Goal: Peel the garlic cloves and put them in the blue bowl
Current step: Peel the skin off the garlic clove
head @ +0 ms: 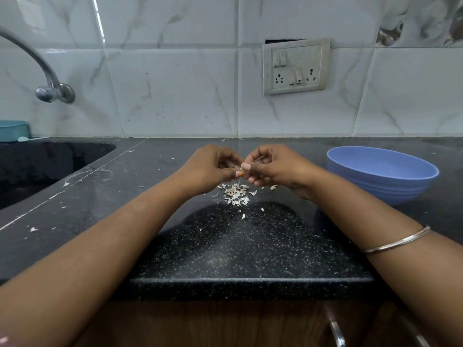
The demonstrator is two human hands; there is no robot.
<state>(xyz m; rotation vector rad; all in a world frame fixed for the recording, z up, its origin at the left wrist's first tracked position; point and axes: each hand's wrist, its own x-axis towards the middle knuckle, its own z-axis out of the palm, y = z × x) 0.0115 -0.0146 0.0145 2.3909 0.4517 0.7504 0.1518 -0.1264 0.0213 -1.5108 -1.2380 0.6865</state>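
Note:
My left hand (210, 167) and my right hand (269, 166) meet above the middle of the black counter, fingers curled toward each other. Between their fingertips they pinch a small garlic clove (241, 169), mostly hidden by my thumbs. Directly below the hands lies a pile of white garlic peels (236, 194) on the counter. The blue bowl (380, 175) stands to the right of my right hand, a short gap away; its inside is not visible from here.
A dark sink (45, 166) is sunk into the counter at the left, with a metal tap (50, 88) above it. A teal container (13, 130) sits at the far left. Stray peel flakes dot the counter (87, 196). A switch plate (295, 66) hangs on the tiled wall.

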